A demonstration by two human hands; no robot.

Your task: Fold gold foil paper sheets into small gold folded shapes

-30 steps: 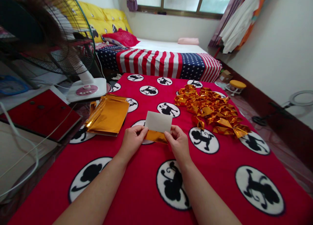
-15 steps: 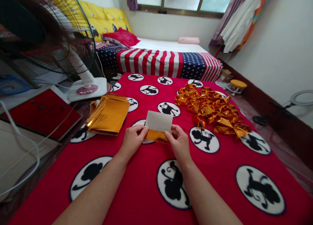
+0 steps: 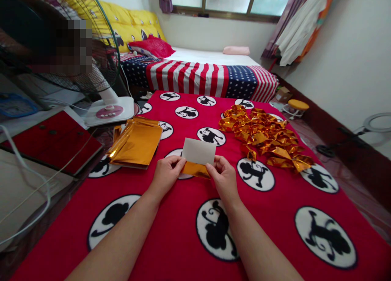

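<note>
Left hand and right hand pinch the sides of a white-and-gold foil-paper rectangle, likely light, slick and easily creased, best gripped there.

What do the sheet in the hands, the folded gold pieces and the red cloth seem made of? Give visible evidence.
Sheet: probably foiled paper, matt and pale above, shiny gold along its near strip.
Folded gold pieces: likely similar foil paper, given crisp creases and bright glints.
Red cloth: fabric, perhaps fleece; surface looks dull and soft.
</note>
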